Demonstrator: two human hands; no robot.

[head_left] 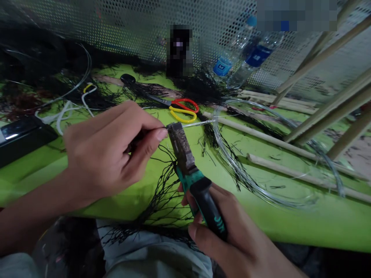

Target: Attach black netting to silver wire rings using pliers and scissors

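Observation:
My right hand (228,231) is wrapped round a pair of pliers (199,181) with green and black handles. The worn metal jaws point up and left and meet a thin silvery wire (198,123), which runs off to the right. At the jaw tips, my left hand (107,146) is closed in a pinch. Strands of a black net (162,189) rise to its fingertips; whether the wire's end is pinched there too is hidden. The net hangs over the table's front edge toward my lap.
Red-and-yellow-handled scissors (182,110) lie behind the pliers. Right of them are a coil of wire (232,166) and wooden sticks (290,172) on the green table (290,227). Water bottles (257,54) stand by the perforated panel (130,27). Black netting (29,54) heaps up at left.

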